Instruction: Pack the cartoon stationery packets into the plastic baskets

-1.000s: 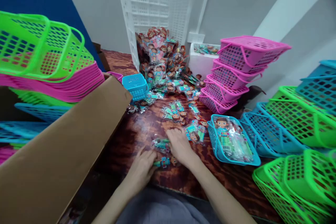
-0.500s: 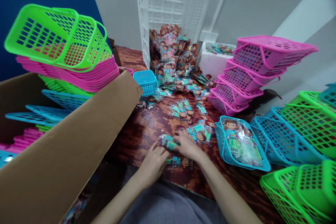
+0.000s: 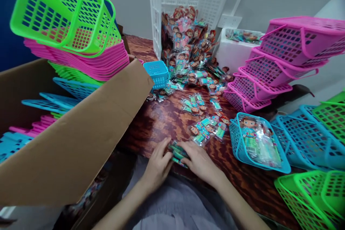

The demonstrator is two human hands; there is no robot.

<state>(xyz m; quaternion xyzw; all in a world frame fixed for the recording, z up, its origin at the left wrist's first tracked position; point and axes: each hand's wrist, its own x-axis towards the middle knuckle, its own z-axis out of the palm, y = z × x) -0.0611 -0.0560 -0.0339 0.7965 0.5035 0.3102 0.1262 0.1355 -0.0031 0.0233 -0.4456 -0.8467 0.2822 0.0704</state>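
Note:
Near the front edge of the wooden table (image 3: 151,122), both my hands are closed around a small stack of clear plastic packets (image 3: 178,152) with green contents. My left hand (image 3: 158,163) grips the left end, thumb toward me. My right hand (image 3: 201,160) grips the right end with fingers curled. Parts of the stack are hidden by the fingers. Just beyond lie loose packets (image 3: 205,129) printed with a cartoon figure, and another small group of packets (image 3: 193,104) farther back. To the right, a blue basket (image 3: 235,145) holds more of these packets.
A cardboard box (image 3: 81,143) with nested green, pink and blue baskets stands at left. A white crate (image 3: 156,18) spills a packet heap at the back, near a small blue basket (image 3: 157,73). Stacked pink baskets (image 3: 258,79) and green baskets (image 3: 309,194) line the right.
My hands have drawn nearer to me and gathered the packets between them, including the one that lay at the front edge. The view has shifted slightly.

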